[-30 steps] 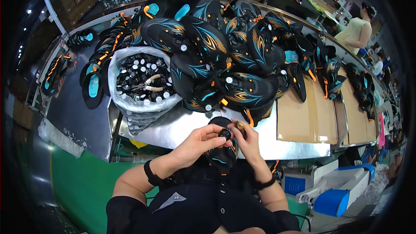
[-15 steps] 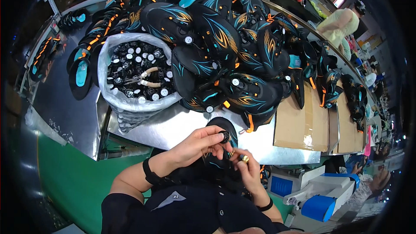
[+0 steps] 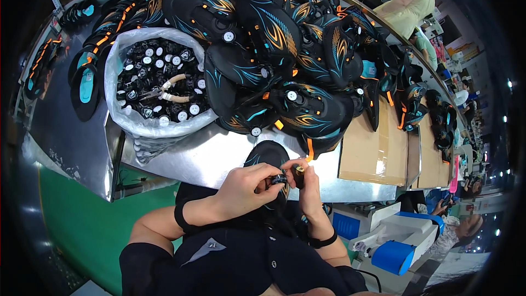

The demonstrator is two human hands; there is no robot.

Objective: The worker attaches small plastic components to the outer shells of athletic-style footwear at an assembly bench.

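Note:
My left hand point(image 3: 245, 187) pinches a small black round part point(image 3: 279, 178) between thumb and fingers. Close on its right, my right hand point(image 3: 309, 193) is closed on a short dark tool with a brass-coloured end point(image 3: 299, 170), held against or just beside that part; contact cannot be made out. Under both hands lies a black shoe point(image 3: 267, 152) with blue and orange lines, partly over the table edge and partly hidden by my fingers. Left of it stands a clear plastic bag point(image 3: 114, 77) full of black parts with white round discs. Pliers with pale wrapped handles point(image 3: 176, 98) lie on these parts.
A large heap of black shoes point(image 3: 268, 27) covers the back of the metal table point(image 3: 219, 153). Brown cardboard point(image 3: 375, 156) lies at the right. Nearer stands a white and blue machine point(image 3: 397, 238). Another person point(image 3: 408, 5) is beyond the table at the far right.
My hands have come together, bringing the brass-ended tool up to the black part. The view has shifted slightly, so table and bag sit further left and higher.

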